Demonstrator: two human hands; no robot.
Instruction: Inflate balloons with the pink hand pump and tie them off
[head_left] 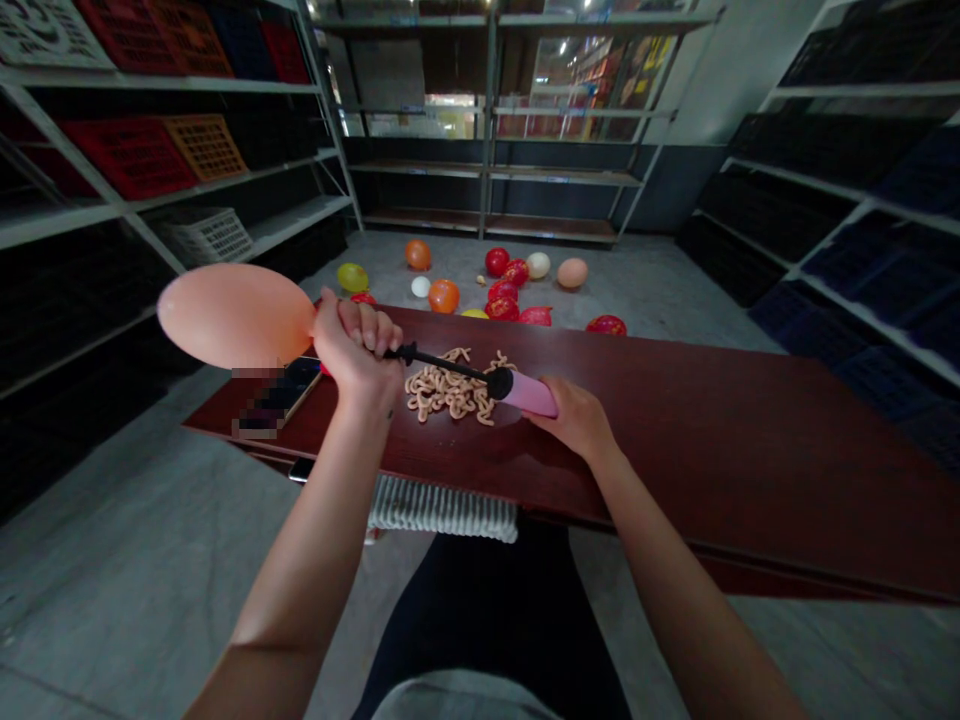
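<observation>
Peach balloon (236,315) is seen at left of frame, its neck end touched by the left hand (354,342). Left fingers are curled closed around the pump's (501,383) black end; its pink barrel, right of centre, is gripped by the closed right hand (574,415).

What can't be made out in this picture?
All in the head view:
- Whether the balloon's neck sits on the pump: covered by the left hand.
- The pump's far end: covered by the right hand.
- The phone-like device's near end: blurred by pixelation.
- Print on the red balloons: too small.
- The table's right end: cut off by the picture's edge.
</observation>
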